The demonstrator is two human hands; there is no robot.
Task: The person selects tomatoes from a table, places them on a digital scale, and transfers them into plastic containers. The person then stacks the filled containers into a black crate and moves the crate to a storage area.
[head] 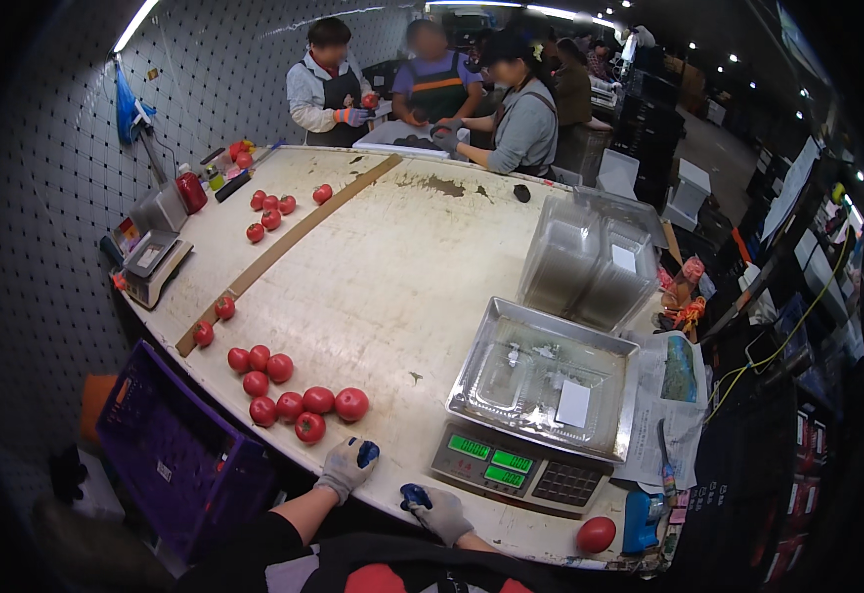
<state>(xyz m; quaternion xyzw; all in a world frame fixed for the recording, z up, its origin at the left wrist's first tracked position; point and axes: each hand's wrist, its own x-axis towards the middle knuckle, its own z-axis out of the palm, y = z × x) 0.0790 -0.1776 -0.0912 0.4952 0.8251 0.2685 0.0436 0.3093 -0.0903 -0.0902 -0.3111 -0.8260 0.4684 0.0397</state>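
My left hand [347, 468], in a pale work glove with blue-coated fingers, rests curled at the table's near edge, nothing visible in it. Just beyond it lies a loose group of red tomatoes [318, 400], apart from the hand. My right hand [441, 513], gloved alike, is curled at the edge further right; no object shows in its fingers. Close by stands a digital scale [495, 465] with lit green displays. Its metal pan [469, 385] holds a clear plastic container [532, 370] and a white card [573, 402]. One tomato [596, 535] sits right of the scale.
Stacked clear plastic containers [588, 259] stand behind the scale. A knife [665, 456] lies on newspaper [680, 415] beside a blue tape dispenser [641, 522]. A wooden strip [298, 241] crosses the table [402, 282]. A purple crate [172, 445] is lower left; co-workers [439, 81] stand opposite.
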